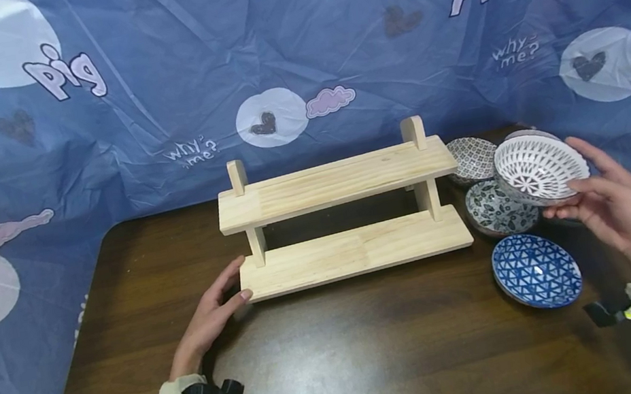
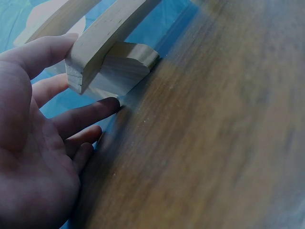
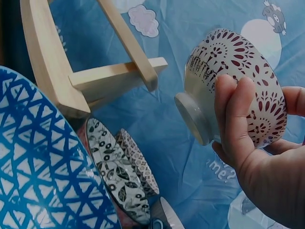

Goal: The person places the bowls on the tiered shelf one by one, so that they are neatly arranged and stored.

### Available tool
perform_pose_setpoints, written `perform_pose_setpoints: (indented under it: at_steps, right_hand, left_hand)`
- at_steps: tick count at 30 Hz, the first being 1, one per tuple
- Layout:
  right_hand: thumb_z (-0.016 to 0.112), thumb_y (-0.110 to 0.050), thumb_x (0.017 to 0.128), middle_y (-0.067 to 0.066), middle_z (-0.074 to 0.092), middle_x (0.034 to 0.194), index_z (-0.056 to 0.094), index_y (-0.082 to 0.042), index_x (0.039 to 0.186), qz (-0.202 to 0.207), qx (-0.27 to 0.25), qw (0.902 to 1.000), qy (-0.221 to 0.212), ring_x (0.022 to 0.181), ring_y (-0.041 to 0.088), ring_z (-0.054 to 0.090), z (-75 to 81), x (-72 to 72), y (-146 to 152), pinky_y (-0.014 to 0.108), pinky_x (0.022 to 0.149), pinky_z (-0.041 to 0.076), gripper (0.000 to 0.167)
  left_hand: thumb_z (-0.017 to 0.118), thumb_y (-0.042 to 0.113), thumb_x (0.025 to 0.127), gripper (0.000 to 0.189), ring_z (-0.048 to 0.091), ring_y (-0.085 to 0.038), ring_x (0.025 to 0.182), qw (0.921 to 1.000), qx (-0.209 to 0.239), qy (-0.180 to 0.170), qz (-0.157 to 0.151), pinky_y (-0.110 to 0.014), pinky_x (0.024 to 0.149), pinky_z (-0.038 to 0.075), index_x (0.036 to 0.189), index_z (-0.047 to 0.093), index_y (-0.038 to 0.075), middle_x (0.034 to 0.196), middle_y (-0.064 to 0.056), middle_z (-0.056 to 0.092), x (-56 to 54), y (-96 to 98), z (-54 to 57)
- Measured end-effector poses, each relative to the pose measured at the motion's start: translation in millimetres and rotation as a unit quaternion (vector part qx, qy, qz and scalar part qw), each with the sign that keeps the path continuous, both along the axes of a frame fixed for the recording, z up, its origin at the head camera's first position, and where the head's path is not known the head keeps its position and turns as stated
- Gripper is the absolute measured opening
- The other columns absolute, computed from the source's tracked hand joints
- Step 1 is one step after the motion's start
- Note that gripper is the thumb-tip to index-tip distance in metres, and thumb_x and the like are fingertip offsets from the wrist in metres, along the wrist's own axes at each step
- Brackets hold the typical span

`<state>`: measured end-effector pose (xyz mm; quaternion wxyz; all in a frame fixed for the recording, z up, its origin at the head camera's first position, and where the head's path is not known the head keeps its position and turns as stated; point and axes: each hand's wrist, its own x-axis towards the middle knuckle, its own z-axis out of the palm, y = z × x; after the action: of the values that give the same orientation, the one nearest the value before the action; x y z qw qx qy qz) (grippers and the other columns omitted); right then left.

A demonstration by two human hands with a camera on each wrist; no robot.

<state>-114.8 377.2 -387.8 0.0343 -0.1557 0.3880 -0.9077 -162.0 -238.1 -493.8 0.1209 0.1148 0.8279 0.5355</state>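
Observation:
My right hand [image 1: 620, 204] holds a white bowl [image 1: 541, 168] by its rim and side, with dark petal marks inside. The right wrist view shows that bowl [image 3: 238, 86] tilted, its outside printed in dark red and its foot ring facing left. The fingers [image 3: 238, 109] lie along its outer wall. My left hand [image 1: 210, 317] grips the left end of the lower board of a two-tier wooden shelf [image 1: 355, 252], thumb at the front corner and forefinger toward the back. Up close, thumb and forefinger span the board's end [image 2: 83, 67], while the other fingers are apart from it.
Beside the shelf's right end are a blue triangle-patterned bowl [image 1: 536, 271], a leaf-patterned bowl [image 1: 497, 206] and a lattice-patterned bowl [image 1: 469, 155]. Another bowl [image 1: 531, 134] shows partly behind the held one. A blue printed cloth [image 1: 291, 42] hangs behind the brown table [image 1: 341, 358].

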Motion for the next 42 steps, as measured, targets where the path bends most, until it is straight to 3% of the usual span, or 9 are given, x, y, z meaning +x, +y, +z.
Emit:
perform_pose_setpoints:
  at_steps: [8,32,42]
  right_hand:
    - [0.016,0.019,0.097,0.025,0.058,0.128,0.033,-0.01,0.153,0.015,-0.004,0.9999,0.003,0.086,0.046,0.071,6.0,-8.4,-9.8,0.048,0.072,0.061,0.065]
    - [0.023,0.02,0.097,0.019,0.057,0.13,0.039,-0.012,0.149,-0.002,0.023,0.9995,-0.023,0.089,0.042,0.073,20.1,-29.2,-39.2,0.049,0.069,0.061,0.063]
    - [0.027,0.019,0.097,0.019,0.062,0.123,0.043,-0.014,0.146,-0.003,0.046,0.9984,-0.031,0.082,0.04,0.075,27.3,-36.8,-53.8,0.047,0.068,0.061,0.061]
  left_hand:
    - [0.06,0.023,0.1,0.064,0.037,-0.04,0.144,1.0,0.002,0.006,-0.003,-0.063,0.114,0.029,0.157,0.032,0.016,0.159,-0.02,0.038,1.6,1.0,1.5]
    - [0.061,0.022,0.1,0.064,0.039,-0.039,0.143,0.9998,0.005,0.017,-0.005,-0.06,0.113,0.032,0.157,0.034,0.016,0.158,-0.02,0.04,0.1,-0.1,-0.8]
    - [0.061,0.026,0.1,0.065,0.038,-0.039,0.144,1.0,-0.004,-0.003,0.004,-0.059,0.112,0.033,0.157,0.032,0.018,0.159,-0.019,0.038,0.8,0.4,1.1]
